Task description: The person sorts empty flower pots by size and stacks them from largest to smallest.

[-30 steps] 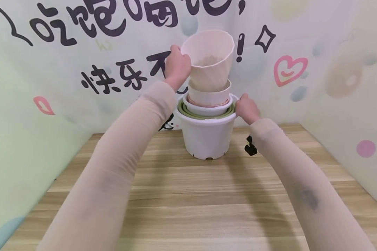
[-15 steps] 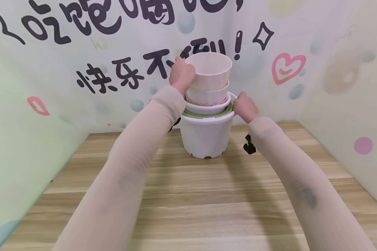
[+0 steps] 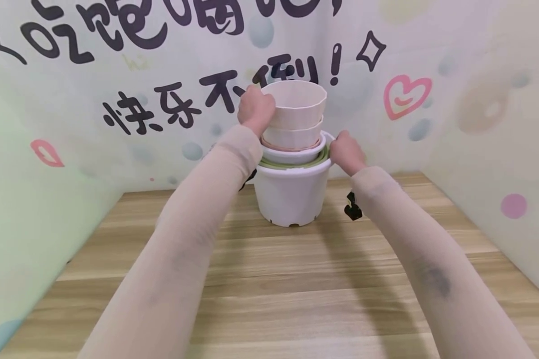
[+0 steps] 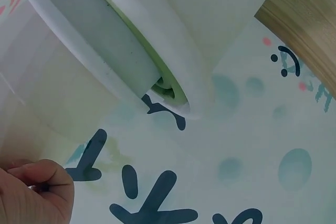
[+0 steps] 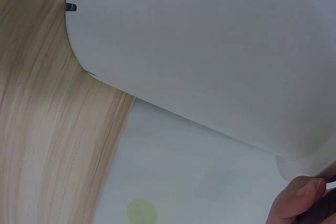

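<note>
A nested stack of flowerpots stands upright at the back of the table. Its outermost pot is a large white flowerpot [image 3: 292,197] with notches at the base; green rims [image 3: 315,163], a smaller white rim [image 3: 292,158] and a pinkish rim [image 3: 292,149] show inside. Above these rise a cream pot [image 3: 293,138] and, seated in it, a faceted cream flowerpot [image 3: 298,117]. My left hand [image 3: 256,105] pinches the top pot's rim at its left side. With thumb and fingers, my right hand [image 3: 347,151] grips the large white flowerpot's rim on the right; some fingertips are hidden.
The wood-grain table [image 3: 287,284] reaches back to a printed wall [image 3: 170,154] close behind the stack. Side walls flank it left and right. A small black piece [image 3: 353,207] hangs beneath my right cuff.
My left hand has lowered the top cream flowerpot, which was raised and tilted, down into the cream pot below. It now sits level. My right hand keeps its grip on the large pot's rim.
</note>
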